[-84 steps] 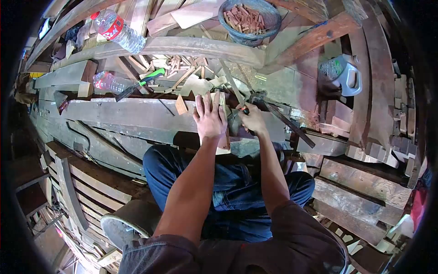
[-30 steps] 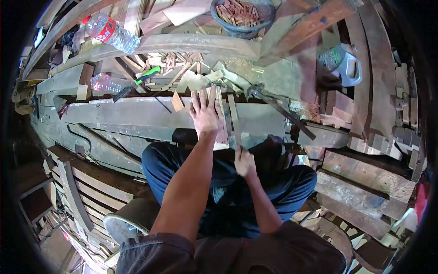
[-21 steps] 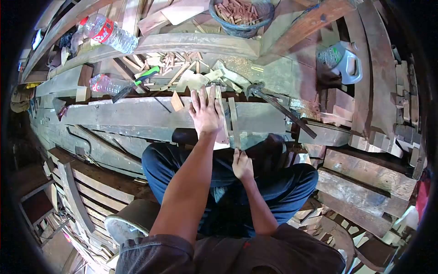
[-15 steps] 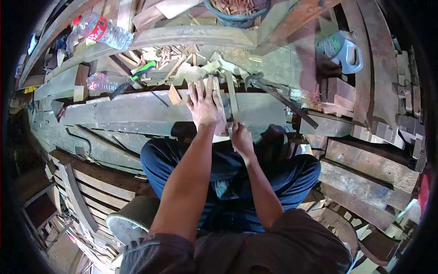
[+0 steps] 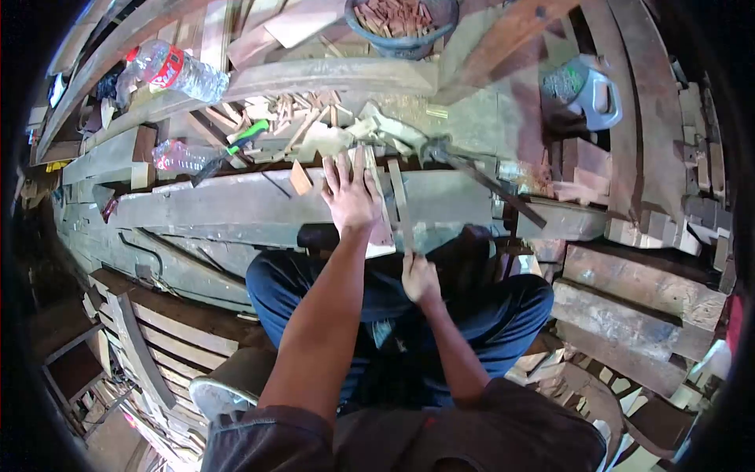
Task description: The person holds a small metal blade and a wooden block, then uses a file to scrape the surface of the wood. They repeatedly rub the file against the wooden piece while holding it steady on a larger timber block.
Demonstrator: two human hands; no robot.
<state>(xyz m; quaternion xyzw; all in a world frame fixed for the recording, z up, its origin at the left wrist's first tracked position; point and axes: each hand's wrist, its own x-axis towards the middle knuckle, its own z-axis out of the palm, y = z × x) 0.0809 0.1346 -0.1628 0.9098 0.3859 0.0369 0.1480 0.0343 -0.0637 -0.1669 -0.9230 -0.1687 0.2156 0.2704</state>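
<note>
My left hand (image 5: pixel 351 201) lies flat, fingers spread, on a pale wooden board (image 5: pixel 381 234) that rests across the thick timber beam (image 5: pixel 259 191). Close to the board's right side is a long, narrow, flat blade-like tool (image 5: pixel 400 200), pointing away from me. Its near end is in my closed right hand (image 5: pixel 421 278), which hangs over my lap on the near side of the beam. A small triangular wood piece (image 5: pixel 300 178) lies on the beam, left of my left fingers.
Wood offcuts (image 5: pixel 303 118) and a green-handled tool (image 5: pixel 248 137) lie beyond the beam. Two plastic bottles (image 5: pixel 189 75) are at left, pincers (image 5: pixel 480 177) at right. Farther off are a basin (image 5: pixel 405 47) of wood pieces and a jug (image 5: pixel 586 93).
My right hand has drawn the blade-like tool back toward my body, alongside the board. My left hand stays pressed on the board.
</note>
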